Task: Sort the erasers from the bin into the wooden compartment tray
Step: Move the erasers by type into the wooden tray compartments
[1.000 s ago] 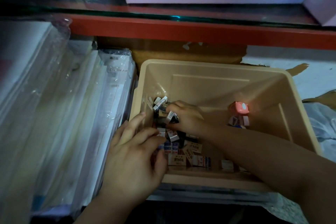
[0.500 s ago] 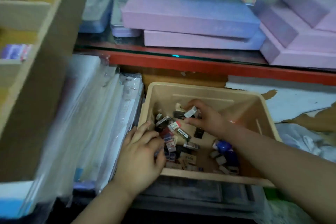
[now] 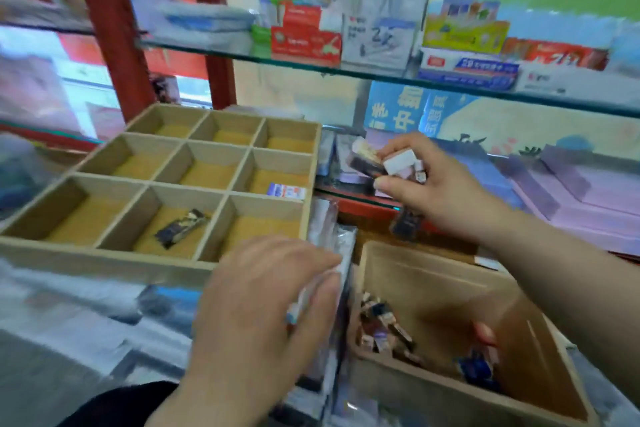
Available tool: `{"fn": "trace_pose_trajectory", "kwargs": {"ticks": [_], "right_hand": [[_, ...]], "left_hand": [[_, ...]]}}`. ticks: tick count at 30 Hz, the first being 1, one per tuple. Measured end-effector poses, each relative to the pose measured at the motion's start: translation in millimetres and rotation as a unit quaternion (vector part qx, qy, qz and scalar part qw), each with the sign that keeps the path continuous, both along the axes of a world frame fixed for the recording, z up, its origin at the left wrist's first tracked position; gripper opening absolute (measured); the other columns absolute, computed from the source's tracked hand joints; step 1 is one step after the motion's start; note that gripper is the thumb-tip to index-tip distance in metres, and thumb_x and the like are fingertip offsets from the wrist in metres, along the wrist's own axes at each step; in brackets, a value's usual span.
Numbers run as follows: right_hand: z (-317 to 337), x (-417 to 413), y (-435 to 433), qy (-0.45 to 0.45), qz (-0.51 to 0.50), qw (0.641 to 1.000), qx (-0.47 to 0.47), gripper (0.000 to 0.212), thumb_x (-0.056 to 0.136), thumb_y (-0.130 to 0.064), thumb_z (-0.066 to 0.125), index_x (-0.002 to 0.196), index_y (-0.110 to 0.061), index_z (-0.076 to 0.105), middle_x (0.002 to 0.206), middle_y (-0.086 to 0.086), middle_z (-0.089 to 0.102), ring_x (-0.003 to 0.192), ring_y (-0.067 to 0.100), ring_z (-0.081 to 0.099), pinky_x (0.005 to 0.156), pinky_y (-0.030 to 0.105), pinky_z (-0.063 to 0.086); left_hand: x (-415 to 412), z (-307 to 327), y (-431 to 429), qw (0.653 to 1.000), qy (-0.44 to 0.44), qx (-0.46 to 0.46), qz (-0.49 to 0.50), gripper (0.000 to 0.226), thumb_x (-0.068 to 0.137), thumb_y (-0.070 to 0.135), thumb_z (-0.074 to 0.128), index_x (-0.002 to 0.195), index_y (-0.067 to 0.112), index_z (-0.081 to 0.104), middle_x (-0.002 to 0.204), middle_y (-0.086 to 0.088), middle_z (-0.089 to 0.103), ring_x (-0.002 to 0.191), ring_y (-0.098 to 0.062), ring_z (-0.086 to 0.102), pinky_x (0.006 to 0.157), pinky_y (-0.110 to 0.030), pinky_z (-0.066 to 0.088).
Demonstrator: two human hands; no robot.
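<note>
My right hand (image 3: 429, 184) is raised above the beige bin (image 3: 426, 274) and grips a bunch of erasers (image 3: 384, 159), white and dark ones. More erasers (image 3: 381, 333) lie in the bin's near-left corner. The wooden compartment tray (image 3: 194, 184) stands to the left with nine cells. A dark eraser (image 3: 181, 227) lies in the front middle cell, and a white and blue eraser (image 3: 286, 191) in the right cell of the middle row. My left hand (image 3: 263, 308) hovers, fingers relaxed, between tray and bin, blurred; it holds nothing that I can make out.
Plastic-wrapped stacks (image 3: 329, 239) lie between tray and bin. A glass shelf (image 3: 381, 74) above carries boxed stationery. Purple flat boxes (image 3: 571, 191) sit at the right on a lower shelf. A red shelf post (image 3: 114, 28) rises behind the tray.
The view has tilted up from the bin to the tray. My right hand rose out of the bin with erasers. My left hand left the bin's edge and moved towards the tray.
</note>
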State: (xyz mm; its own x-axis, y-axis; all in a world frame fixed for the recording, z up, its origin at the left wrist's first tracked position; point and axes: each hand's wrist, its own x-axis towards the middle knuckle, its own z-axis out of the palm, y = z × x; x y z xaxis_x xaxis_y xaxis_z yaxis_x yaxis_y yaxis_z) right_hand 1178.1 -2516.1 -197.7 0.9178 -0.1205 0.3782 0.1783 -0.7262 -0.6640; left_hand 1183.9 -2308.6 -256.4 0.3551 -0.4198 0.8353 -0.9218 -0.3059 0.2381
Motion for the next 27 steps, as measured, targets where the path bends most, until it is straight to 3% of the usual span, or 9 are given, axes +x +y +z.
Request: {"fn": "trace_pose_trajectory", "kwargs": {"ticks": [5, 8, 10, 13, 17, 22, 27], "right_hand": [[21.1, 53.8, 73.6, -0.015, 0.08, 0.996, -0.034, 0.026, 0.083, -0.015, 0.062, 0.078, -0.033, 0.043, 0.069, -0.017, 0.047, 0.062, -0.013, 0.049, 0.061, 0.005, 0.035], [7.6, 85.4, 101.0, 0.044, 0.093, 0.988, -0.115, 0.014, 0.084, -0.021, 0.059, 0.096, -0.022, 0.053, 0.086, -0.008, 0.057, 0.08, 0.006, 0.053, 0.077, 0.023, 0.041], [-7.0, 98.8, 112.2, 0.084, 0.09, 0.978, -0.171, 0.026, 0.084, -0.027, 0.059, 0.109, -0.019, 0.053, 0.106, 0.001, 0.061, 0.091, 0.015, 0.052, 0.076, 0.026, 0.037], [-18.4, 106.3, 120.7, 0.091, 0.076, 0.972, -0.202, 0.031, 0.085, -0.033, 0.058, 0.115, -0.025, 0.051, 0.116, -0.003, 0.058, 0.094, 0.01, 0.047, 0.07, 0.022, 0.029], [-19.5, 107.8, 121.4, 0.091, 0.063, 0.967, -0.231, 0.036, 0.085, -0.036, 0.057, 0.12, -0.028, 0.05, 0.121, -0.007, 0.056, 0.109, 0.015, 0.05, 0.085, 0.029, 0.041], [-16.8, 104.0, 118.2, 0.093, 0.084, 0.968, -0.217, 0.036, 0.084, -0.03, 0.059, 0.119, -0.027, 0.051, 0.122, -0.006, 0.056, 0.109, 0.014, 0.05, 0.087, 0.03, 0.042], [-11.3, 109.7, 126.4, 0.078, 0.096, 0.967, -0.221, 0.039, 0.083, -0.03, 0.061, 0.12, -0.028, 0.051, 0.119, -0.006, 0.056, 0.108, 0.014, 0.051, 0.088, 0.033, 0.044]], "left_hand": [[48.7, -9.7, 64.5, 0.97, 0.104, -0.087, 0.2, 0.031, 0.079, 0.03, 0.045, 0.08, 0.013, 0.071, 0.079, 0.009, 0.063, 0.078, -0.012, 0.055, 0.074, -0.031, 0.044], [67.3, -27.0, 81.4, 0.949, 0.155, -0.048, 0.269, 0.035, 0.076, 0.034, 0.041, 0.077, 0.017, 0.072, 0.075, 0.007, 0.066, 0.073, -0.02, 0.061, 0.073, -0.028, 0.04], [73.3, -32.9, 83.4, 0.944, 0.164, -0.032, 0.284, 0.034, 0.076, 0.035, 0.04, 0.075, 0.02, 0.071, 0.076, 0.007, 0.067, 0.073, -0.018, 0.061, 0.076, -0.028, 0.036], [76.5, -36.6, 80.2, 0.939, 0.158, -0.017, 0.305, 0.033, 0.077, 0.035, 0.04, 0.075, 0.023, 0.071, 0.076, 0.01, 0.068, 0.075, -0.014, 0.06, 0.087, -0.03, 0.03], [77.2, -41.6, 72.6, 0.938, 0.15, 0.001, 0.314, 0.033, 0.079, 0.035, 0.04, 0.071, 0.025, 0.07, 0.075, 0.012, 0.068, 0.078, -0.019, 0.061, 0.09, -0.033, 0.023], [77.5, -45.8, 73.5, 0.94, 0.153, -0.006, 0.306, 0.034, 0.081, 0.035, 0.039, 0.073, 0.025, 0.071, 0.076, 0.012, 0.068, 0.079, -0.018, 0.06, 0.093, -0.032, 0.021], [79.0, -47.0, 74.7, 0.943, 0.158, -0.036, 0.29, 0.032, 0.08, 0.037, 0.041, 0.084, 0.023, 0.07, 0.079, 0.012, 0.067, 0.083, -0.004, 0.049, 0.095, -0.029, 0.021]]}}
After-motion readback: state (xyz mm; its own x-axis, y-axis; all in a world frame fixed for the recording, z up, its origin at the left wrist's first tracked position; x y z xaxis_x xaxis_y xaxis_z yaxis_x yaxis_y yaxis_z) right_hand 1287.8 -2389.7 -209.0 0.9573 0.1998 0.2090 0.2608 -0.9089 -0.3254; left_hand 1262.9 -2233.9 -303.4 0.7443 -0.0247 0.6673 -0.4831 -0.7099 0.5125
